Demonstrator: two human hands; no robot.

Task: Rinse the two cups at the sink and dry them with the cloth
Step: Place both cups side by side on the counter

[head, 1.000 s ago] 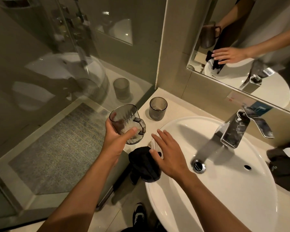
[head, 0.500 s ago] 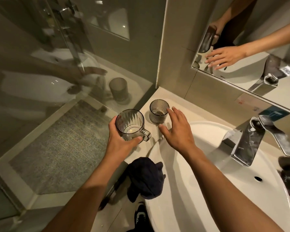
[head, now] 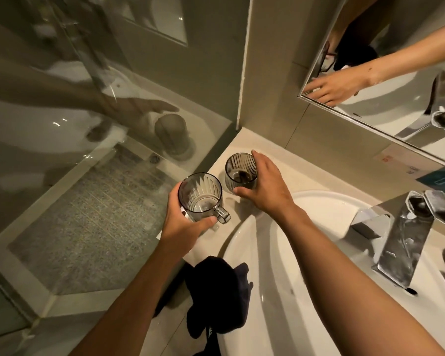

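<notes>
- While the left hand (head: 184,228) grips the handled cup (head: 201,197) upright over the counter's front edge, the right hand (head: 263,185) is the one at the ribbed cup (head: 240,173), which stands on the counter (head: 303,173) in the back corner, just left of the basin.
- The ribbed cup lies directly left of the right palm, upright, its long axis vertical. The thumb sits at its near base and the fingers (head: 258,156) reach round its far rim, spread rather than clenched (I cannot tell whether they press the wall yet, so I would call it cupped, not gripped).
- To my eye the coming move is a simple closing of that hand sideways onto the cup, then a lift straight up. Something dark shows at its bottom, possibly dregs, so tipping it early could spill.
- The dark cloth (head: 216,296) hangs over the sink (head: 280,265) rim at the near edge, untouched by either hand, and the tap (head: 406,242) stands well to the right.
- Against half a second ago, the right hand has moved from hovering short of the ribbed cup to wrapping round it. A second ago it was back down by the cloth.
- The left hand has kept its hold on the handled cup throughout, bringing it nearer the counter.
</notes>
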